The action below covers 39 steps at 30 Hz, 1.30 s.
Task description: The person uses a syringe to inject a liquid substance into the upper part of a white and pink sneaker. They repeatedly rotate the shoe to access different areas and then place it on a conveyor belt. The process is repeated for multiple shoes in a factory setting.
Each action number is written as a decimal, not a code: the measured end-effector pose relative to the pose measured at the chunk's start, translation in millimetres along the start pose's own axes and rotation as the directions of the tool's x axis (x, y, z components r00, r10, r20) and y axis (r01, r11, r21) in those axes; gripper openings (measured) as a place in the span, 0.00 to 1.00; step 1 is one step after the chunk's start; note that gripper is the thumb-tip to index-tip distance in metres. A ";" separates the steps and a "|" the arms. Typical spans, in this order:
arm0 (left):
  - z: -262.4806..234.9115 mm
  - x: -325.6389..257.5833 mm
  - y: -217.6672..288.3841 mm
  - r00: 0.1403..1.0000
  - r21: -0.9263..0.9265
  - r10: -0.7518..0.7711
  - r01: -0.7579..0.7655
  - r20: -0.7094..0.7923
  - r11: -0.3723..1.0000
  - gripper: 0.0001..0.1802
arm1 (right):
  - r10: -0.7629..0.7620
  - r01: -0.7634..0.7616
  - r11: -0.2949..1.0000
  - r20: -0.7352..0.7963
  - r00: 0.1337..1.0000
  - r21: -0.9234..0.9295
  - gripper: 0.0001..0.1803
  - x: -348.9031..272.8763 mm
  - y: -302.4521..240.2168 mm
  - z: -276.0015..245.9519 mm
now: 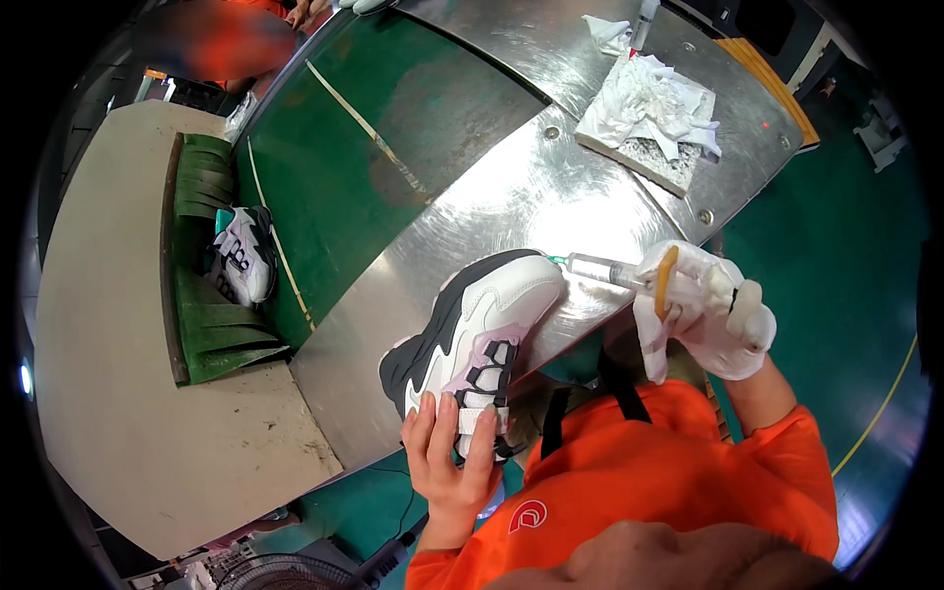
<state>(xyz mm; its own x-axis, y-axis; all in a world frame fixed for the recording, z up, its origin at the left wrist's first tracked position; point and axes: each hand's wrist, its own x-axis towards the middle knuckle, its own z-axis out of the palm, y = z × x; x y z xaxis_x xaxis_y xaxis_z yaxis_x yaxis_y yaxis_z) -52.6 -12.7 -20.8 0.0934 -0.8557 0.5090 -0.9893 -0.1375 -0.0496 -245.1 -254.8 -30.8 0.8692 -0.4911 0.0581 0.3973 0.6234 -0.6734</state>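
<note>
A white sneaker (470, 339) with black sole and lilac panels lies tilted on its side at the metal table's near edge. My bare left hand (452, 457) wraps its fingers over the tongue and laces end of it. In my white-gloved right hand (703, 310) is a clear syringe (605, 270), its barrel pointing left. The syringe's green tip meets or nearly meets the edge between the sneaker's toe and sole; I cannot tell if they touch. A yellowish ring sits round the syringe by the glove.
A green conveyor belt (324, 147) runs left of the metal table (433, 236). Another sneaker (243, 256) lies beside green strip flaps (211, 334) on a beige housing (108, 295). At the far right rests a slab (634, 162) with crumpled white cloth (654, 103). Beyond the belt, a person (211, 39) in orange; below, a fan (285, 572).
</note>
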 end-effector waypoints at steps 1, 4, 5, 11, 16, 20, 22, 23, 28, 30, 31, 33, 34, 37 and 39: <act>-0.1 0.2 0.2 1.000 -0.004 0.000 0.000 -0.002 1.000 0.25 | 0.035 -0.036 0.999 -0.028 0.999 -0.037 0.44 -0.6 -4.4 4.8; 2.3 -2.8 -0.3 1.000 -0.004 -0.014 0.014 -0.025 1.000 0.19 | 0.138 -0.148 0.986 -0.131 0.982 -0.075 0.39 0.7 -18.5 26.2; 3.1 -3.9 -0.7 0.999 -0.002 -0.022 0.022 -0.035 1.000 0.17 | 0.156 -0.170 0.980 -0.139 0.978 -0.101 0.38 0.8 -19.1 28.8; -1.9 5.5 -3.8 0.999 -0.041 -0.050 0.050 0.001 0.998 0.19 | 0.146 -0.154 0.960 -0.053 0.988 -0.233 0.45 -4.7 -12.7 28.9; -11.3 20.5 -12.2 0.992 -0.135 -0.086 0.098 0.089 0.986 0.26 | 0.072 -0.042 0.960 0.101 0.992 -0.276 0.49 -3.1 -4.6 15.9; -19.4 39.0 -22.3 0.978 -0.186 -0.135 0.163 0.156 0.969 0.29 | 0.048 -0.001 0.959 0.160 0.986 -0.283 0.50 3.7 8.8 1.9; -24.7 53.6 -31.9 0.971 -0.186 -0.119 0.159 0.209 0.970 0.30 | 0.042 0.010 0.952 0.164 0.986 -0.306 0.49 6.6 12.3 -2.4; -25.6 59.3 -35.2 0.963 -0.217 -0.142 0.193 0.230 0.957 0.30 | 0.038 0.017 0.948 0.166 0.985 -0.317 0.49 8.7 14.0 -4.9; -20.9 87.8 -60.8 0.914 -0.335 -0.195 0.319 0.356 0.887 0.30 | 0.051 0.016 0.946 0.196 0.979 -0.325 0.49 24.2 31.7 -22.3; -15.6 97.2 -75.2 0.909 -0.388 -0.193 0.340 0.370 0.857 0.29 | 0.033 0.037 0.949 0.216 0.976 -0.312 0.49 31.2 41.2 -27.7; -12.3 101.4 -81.6 0.906 -0.416 -0.188 0.349 0.379 0.840 0.29 | 0.019 0.059 0.949 0.245 0.969 -0.310 0.49 34.4 46.5 -32.8; -7.3 108.9 -90.5 0.876 -0.445 -0.211 0.412 0.433 0.795 0.29 | 0.025 0.064 0.932 0.238 0.971 -0.358 0.50 38.0 51.0 -35.9; -5.5 111.3 -94.6 0.859 -0.458 -0.221 0.444 0.462 0.770 0.29 | 0.029 0.063 0.922 0.232 0.972 -0.382 0.50 38.8 53.2 -37.2; -2.7 123.4 -102.5 0.812 -0.458 -0.181 0.479 0.554 0.749 0.29 | 0.027 0.047 0.935 0.201 0.979 -0.353 0.50 36.2 59.0 -41.3; -3.6 137.0 -112.6 0.773 -0.471 -0.060 0.443 0.631 0.763 0.33 | 0.030 0.049 0.913 0.188 0.982 -0.406 0.50 35.0 57.5 -44.2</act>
<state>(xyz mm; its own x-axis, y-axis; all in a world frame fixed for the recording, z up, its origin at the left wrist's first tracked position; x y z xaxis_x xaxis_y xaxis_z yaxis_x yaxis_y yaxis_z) 71.2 -112.6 57.6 0.2024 -0.9683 -0.1461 -0.7663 -0.2495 0.5921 -204.8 -263.0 -100.1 0.9206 -0.3492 0.1750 0.2861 0.2978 -0.9107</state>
